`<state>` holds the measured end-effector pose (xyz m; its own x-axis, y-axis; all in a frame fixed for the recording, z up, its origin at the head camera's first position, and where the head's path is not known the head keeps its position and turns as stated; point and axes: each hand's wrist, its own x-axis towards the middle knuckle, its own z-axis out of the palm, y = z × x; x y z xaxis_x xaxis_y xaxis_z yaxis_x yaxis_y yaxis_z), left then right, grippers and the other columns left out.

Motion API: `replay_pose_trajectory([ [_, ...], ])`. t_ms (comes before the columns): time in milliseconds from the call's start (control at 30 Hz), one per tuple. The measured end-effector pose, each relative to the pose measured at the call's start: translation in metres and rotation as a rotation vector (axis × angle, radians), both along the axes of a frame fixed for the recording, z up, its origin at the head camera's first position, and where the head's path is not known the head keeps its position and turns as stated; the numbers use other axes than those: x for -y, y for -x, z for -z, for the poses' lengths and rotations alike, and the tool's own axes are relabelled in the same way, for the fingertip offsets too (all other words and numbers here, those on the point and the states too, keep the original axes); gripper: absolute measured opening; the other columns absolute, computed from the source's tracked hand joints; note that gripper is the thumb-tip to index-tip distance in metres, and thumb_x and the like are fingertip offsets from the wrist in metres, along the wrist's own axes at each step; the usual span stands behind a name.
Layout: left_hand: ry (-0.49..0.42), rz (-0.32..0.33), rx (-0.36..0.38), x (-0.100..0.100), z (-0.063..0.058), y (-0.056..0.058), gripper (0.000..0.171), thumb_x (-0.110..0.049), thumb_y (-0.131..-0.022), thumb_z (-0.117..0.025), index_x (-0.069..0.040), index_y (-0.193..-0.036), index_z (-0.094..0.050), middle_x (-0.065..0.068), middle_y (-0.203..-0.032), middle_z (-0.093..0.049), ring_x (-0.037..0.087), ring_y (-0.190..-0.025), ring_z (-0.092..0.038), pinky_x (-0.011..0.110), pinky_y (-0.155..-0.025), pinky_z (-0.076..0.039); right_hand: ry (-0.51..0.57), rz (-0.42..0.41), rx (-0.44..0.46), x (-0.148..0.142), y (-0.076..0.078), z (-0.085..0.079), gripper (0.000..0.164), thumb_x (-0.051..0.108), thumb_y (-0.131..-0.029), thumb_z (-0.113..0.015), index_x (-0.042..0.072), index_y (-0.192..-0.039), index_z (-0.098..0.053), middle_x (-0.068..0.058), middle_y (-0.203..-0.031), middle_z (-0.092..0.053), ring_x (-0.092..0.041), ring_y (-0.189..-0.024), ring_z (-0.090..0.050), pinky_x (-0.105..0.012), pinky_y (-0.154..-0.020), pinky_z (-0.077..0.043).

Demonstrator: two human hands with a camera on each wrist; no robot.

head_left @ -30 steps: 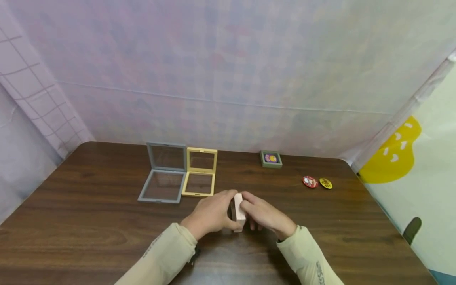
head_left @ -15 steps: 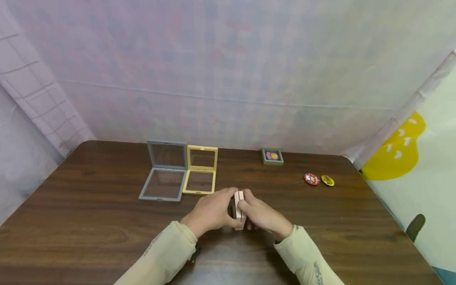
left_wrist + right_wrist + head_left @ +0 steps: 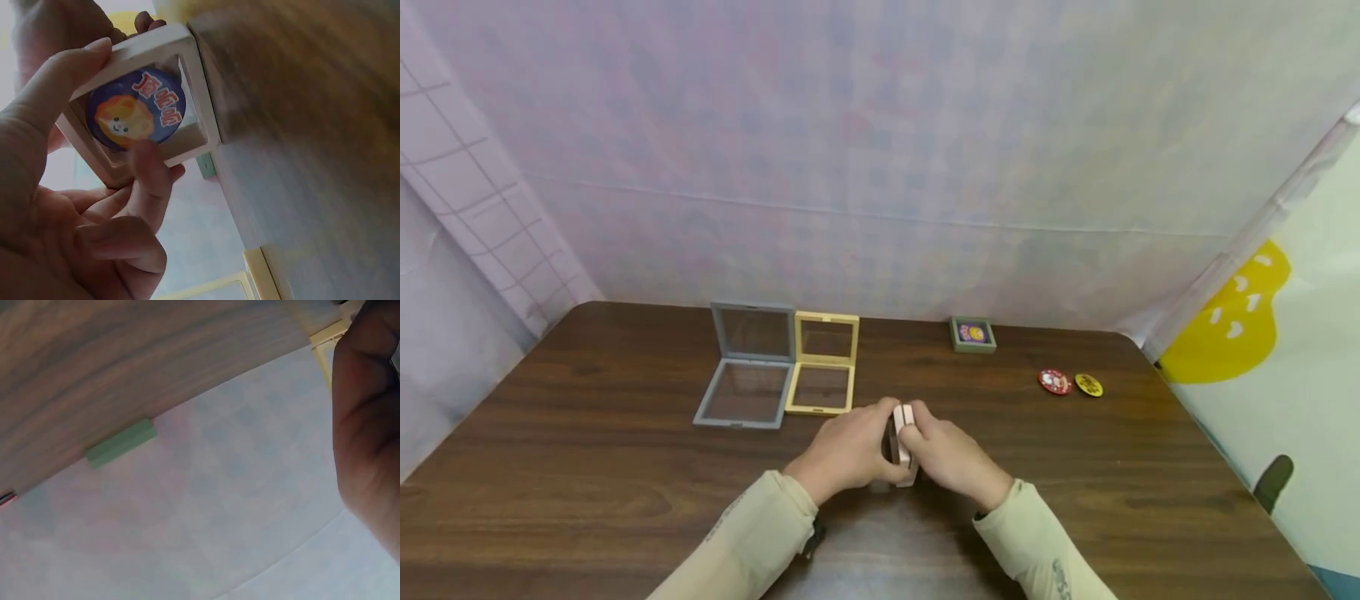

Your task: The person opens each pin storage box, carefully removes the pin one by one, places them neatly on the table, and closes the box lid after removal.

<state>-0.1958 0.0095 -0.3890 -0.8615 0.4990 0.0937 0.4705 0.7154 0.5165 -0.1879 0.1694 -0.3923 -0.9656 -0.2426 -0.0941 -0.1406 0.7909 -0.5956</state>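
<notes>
A small pale pink square display frame (image 3: 903,415) stands on edge on the table between both hands. Through its clear window in the left wrist view shows a round dark blue badge (image 3: 156,119) with a yellow-orange cartoon face. My left hand (image 3: 842,446) grips the frame from the left, its thumb along one edge (image 3: 142,47) and a fingertip near the window. From the other side my right hand (image 3: 955,457) holds it, thumb on the near upper edge. A dark seam parts the frame's two halves at the top. Most right fingers are hidden behind it.
Further back, a grey-blue frame (image 3: 715,392) and a yellow frame (image 3: 851,387) lie unfolded side by side. A green frame (image 3: 955,343) with a purple badge sits at the back right. Red (image 3: 1055,382) and yellow (image 3: 1088,385) badges lie right of it.
A dark seam along the top of the pink frame shows more clearly than a second ago. The right hand has shifted slightly left; both hands keep hold of the frame.
</notes>
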Motion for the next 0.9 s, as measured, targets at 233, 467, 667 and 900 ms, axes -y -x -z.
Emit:
replay_pose_trajectory([
  [233, 0.019, -0.008, -0.003, 0.002, 0.000, 0.001, 0.066, -0.043, -0.066, -0.081, -0.014, -0.118, -0.055, 0.003, -0.097, -0.068, 0.011, -0.075, -0.060, 0.030, -0.061, -0.047, -0.136, 0.053, -0.173, 0.003, 0.001, 0.007, 0.034, 0.037, -0.102, -0.033, 0.018, -0.121, -0.053, -0.009, -0.085, -0.070, -0.018, -0.066, -0.060, -0.036, -0.054, -0.043],
  [467, 0.021, 0.012, 0.003, 0.002, -0.001, 0.002, 0.068, -0.044, -0.068, -0.080, -0.013, -0.121, -0.052, 0.003, -0.097, -0.067, 0.013, -0.077, -0.061, 0.031, -0.064, -0.049, -0.231, 0.056, -0.334, 0.001, 0.003, 0.005, 0.033, 0.033, -0.100, -0.041, 0.022, -0.128, -0.056, -0.009, -0.086, -0.072, -0.023, -0.066, -0.065, -0.036, -0.049, -0.044],
  [667, 0.028, 0.015, 0.024, 0.003, 0.000, 0.003, 0.070, -0.044, -0.068, -0.081, -0.013, -0.124, -0.051, 0.003, -0.098, -0.067, 0.013, -0.078, -0.061, 0.031, -0.065, -0.049, -0.256, 0.052, -0.377, -0.002, 0.003, 0.002, 0.030, 0.029, -0.099, -0.045, 0.021, -0.121, -0.062, -0.006, -0.087, -0.073, -0.018, -0.061, -0.061, -0.035, -0.049, -0.045],
  [900, 0.040, 0.007, 0.085, 0.005, -0.002, 0.004, 0.074, -0.046, -0.069, -0.081, -0.013, -0.127, -0.049, 0.000, -0.095, -0.066, 0.010, -0.069, -0.056, 0.029, -0.059, -0.045, -0.235, 0.070, -0.365, -0.012, 0.006, -0.005, 0.034, 0.029, -0.094, -0.050, 0.022, -0.125, -0.062, 0.001, -0.056, -0.053, -0.012, -0.048, -0.043, -0.030, -0.043, -0.035],
])
